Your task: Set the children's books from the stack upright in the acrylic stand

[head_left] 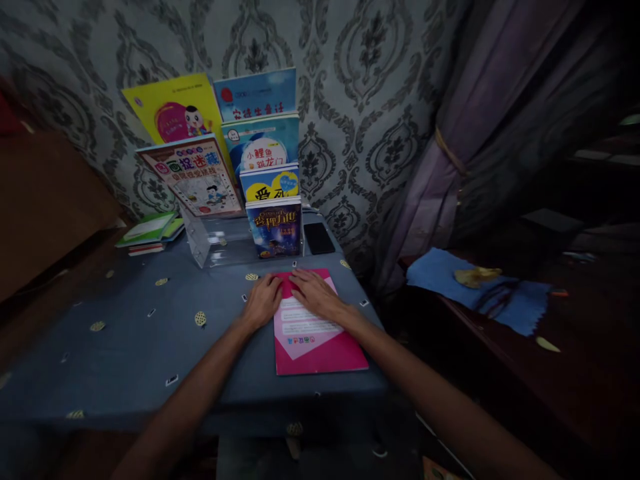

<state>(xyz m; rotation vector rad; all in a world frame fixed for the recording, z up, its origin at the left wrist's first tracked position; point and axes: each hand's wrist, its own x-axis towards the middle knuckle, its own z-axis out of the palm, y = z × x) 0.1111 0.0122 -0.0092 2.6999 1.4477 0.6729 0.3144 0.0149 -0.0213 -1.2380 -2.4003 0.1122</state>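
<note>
A pink book (325,357) lies flat on the cloth-covered table (125,347), with a pale printed panel facing up. My left hand (263,300) rests on its upper left edge, fingers spread and pointing away from me. Across the book's upper part lies my right hand (317,295), its fingers stretched out flat on the surface. Neither hand grips anything. Just beyond the hands stands a clear display rack (225,250) holding several upright books, among them a dark blue one (277,230) in front and a yellow one (173,93) at the back.
A black phone (319,239) lies right of the rack. Several thin books (150,230) are stacked at the table's back left. Patterned wallpaper is behind, with a tied curtain (430,167) on the right. Beside it, a blue cloth (480,287) lies on a dark surface.
</note>
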